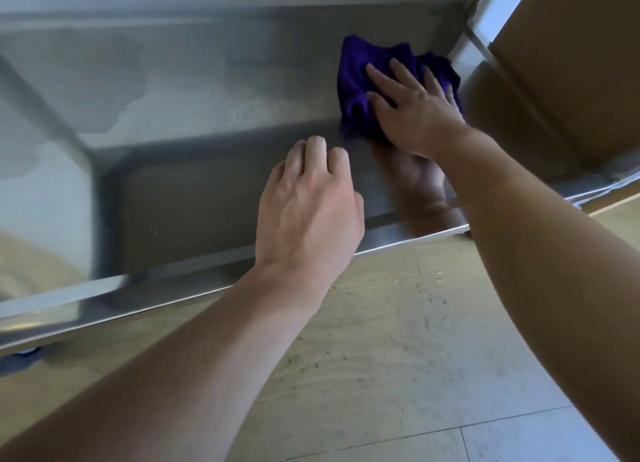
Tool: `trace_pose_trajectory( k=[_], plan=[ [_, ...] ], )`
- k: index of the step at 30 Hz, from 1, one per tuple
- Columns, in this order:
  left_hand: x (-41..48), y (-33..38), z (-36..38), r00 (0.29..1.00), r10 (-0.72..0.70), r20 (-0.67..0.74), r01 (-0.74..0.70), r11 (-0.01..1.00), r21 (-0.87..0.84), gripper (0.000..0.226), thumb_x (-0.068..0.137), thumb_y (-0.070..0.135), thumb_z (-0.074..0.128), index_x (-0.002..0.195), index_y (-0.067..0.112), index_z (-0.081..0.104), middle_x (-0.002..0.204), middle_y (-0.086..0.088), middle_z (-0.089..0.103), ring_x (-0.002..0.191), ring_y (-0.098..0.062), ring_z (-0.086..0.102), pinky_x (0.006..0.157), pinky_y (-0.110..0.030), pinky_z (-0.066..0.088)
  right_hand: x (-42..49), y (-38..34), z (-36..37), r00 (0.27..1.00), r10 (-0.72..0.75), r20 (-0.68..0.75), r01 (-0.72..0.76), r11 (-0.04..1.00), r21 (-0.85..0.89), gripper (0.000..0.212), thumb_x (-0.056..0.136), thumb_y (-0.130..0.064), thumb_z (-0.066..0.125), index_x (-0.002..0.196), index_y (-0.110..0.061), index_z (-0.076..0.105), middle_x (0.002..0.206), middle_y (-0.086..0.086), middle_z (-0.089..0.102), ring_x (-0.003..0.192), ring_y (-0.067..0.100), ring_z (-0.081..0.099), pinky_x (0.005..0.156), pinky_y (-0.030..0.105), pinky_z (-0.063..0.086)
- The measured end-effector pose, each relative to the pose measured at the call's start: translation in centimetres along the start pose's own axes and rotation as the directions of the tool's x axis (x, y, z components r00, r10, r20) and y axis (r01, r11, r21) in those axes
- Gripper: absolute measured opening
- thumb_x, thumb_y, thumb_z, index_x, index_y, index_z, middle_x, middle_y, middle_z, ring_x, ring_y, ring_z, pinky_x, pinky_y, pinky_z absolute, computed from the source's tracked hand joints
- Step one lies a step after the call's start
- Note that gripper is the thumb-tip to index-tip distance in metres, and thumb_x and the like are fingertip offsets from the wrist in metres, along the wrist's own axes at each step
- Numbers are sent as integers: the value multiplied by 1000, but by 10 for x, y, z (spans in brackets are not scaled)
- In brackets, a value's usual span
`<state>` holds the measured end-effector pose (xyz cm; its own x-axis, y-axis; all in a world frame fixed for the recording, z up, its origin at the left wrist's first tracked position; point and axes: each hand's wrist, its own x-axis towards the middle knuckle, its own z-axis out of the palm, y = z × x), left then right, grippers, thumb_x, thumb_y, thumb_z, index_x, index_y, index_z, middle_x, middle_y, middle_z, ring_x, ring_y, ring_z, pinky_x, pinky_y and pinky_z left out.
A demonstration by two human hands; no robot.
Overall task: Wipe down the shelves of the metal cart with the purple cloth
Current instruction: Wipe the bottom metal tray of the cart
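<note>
Deep purple cloth [363, 80] at 1 o'clock, no pattern. Shiny silver-grey shelf [207, 184] across the middle, with pale blotchy patches near 10 o'clock. Plain brown cardboard box [571, 46] at 2 o'clock. Light tan wood floor [398, 340] at 5 o'clock, dotted with tiny dark specks. Small blue part [24, 356] at 8 o'clock, blurry.

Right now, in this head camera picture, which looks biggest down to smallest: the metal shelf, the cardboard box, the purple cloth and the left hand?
1. metal shelf
2. cardboard box, partly out of frame
3. left hand and purple cloth: look alike; the hand is nearer the camera, so unranked
</note>
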<state>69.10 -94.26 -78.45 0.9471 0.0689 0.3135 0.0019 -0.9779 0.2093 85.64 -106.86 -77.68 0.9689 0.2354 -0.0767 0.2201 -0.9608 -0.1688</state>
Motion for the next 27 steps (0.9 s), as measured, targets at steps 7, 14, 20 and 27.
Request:
trace_pose_trajectory(
  k=[7, 14, 20, 27],
  plan=[
    [2, 1, 2, 1000, -6, 7, 6, 1000, 18, 22, 84, 20, 44, 98, 9, 58, 100, -10, 56, 91, -28, 55, 80, -36, 46, 43, -57, 5, 995, -87, 44, 89, 995, -43, 54, 96, -57, 19, 148, -50, 6, 162, -10, -1, 146, 40, -9, 112, 65, -5],
    [3, 1, 1, 1000, -15, 0, 15, 999, 37, 22, 83, 19, 43, 97, 10, 56, 98, -10, 54, 89, -29, 55, 78, -37, 45, 0, -52, 12, 966, -257, -5, 257, 966, -11, 54, 96, -61, 23, 147, -52, 12, 161, -14, 5, 149, 27, -1, 119, 51, -2],
    [3, 0, 1, 1000, -7, 18, 6, 999, 38, 21, 83, 18, 44, 97, 8, 56, 101, -10, 55, 91, -29, 54, 78, -37, 45, -25, 28, 0, 998, 15, -65, -16, 1000, -15, 52, 94, -63, 25, 144, -57, 15, 160, -18, 8, 149, 24, 4, 119, 52, 1],
    [2, 0, 1, 1000, 1, 14, -1, 999, 34, 23, 85, 18, 43, 99, 6, 57, 102, -11, 56, 89, -28, 54, 78, -37, 46, -5, 56, -11, 980, 200, -12, -200, 980, -6, 52, 93, -63, 20, 145, -57, 10, 161, -16, 3, 148, 33, -5, 115, 62, -5]
  ],
)
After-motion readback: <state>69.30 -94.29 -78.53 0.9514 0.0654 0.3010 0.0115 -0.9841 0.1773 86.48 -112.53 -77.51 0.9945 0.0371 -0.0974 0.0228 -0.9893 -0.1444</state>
